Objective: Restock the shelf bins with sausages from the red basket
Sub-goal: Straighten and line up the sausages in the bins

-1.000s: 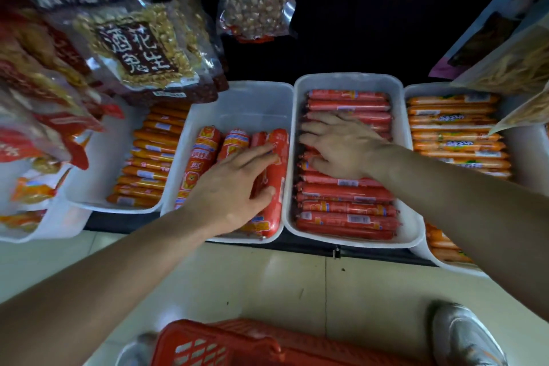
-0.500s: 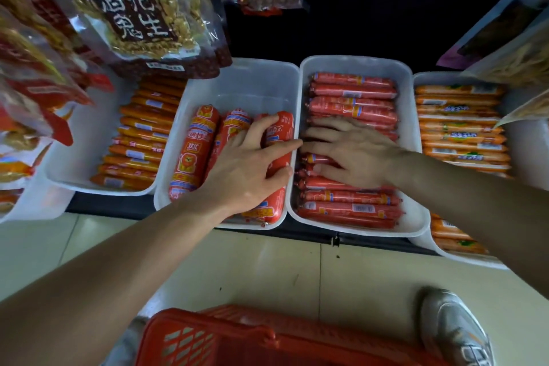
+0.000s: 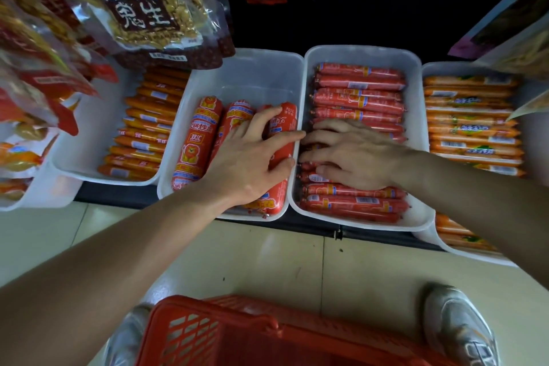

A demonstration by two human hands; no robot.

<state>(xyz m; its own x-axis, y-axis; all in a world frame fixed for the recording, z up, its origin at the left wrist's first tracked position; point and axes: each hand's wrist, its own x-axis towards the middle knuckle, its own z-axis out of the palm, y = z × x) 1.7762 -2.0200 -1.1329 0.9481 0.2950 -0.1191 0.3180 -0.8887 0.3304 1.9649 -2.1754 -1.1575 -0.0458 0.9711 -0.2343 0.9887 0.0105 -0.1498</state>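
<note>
**Both hands flat on sausages in the two middle bins**

On the shelf, four white bins stand side by side. The left hand (image 3: 246, 157) lies over the fat red sausages (image 3: 196, 140) in the second bin (image 3: 246, 74). Its fingers (image 3: 264, 119) are straight and spread, resting on the rightmost fat sausage (image 3: 283, 122), with the forefinger reaching to the bin's right wall; they do not curl round anything. The far half of this bin is bare.

The right hand (image 3: 356, 154) lies palm down on the thin red sausages (image 3: 356, 98), which are stacked crosswise in the third bin (image 3: 365, 52). Its fingers (image 3: 326, 140) are spread and only slightly bent, pointing at the bin's left wall, pressing rather than gripping.

Thin orange sausages fill the leftmost bin (image 3: 142, 134) and the rightmost bin (image 3: 472, 128). The red basket (image 3: 237, 333) sits on the tiled floor (image 3: 267, 255) below the shelf, between two grey shoes (image 3: 457, 324); its contents cannot be seen. Peanut packets (image 3: 139, 0) hang above the left bins.
</note>
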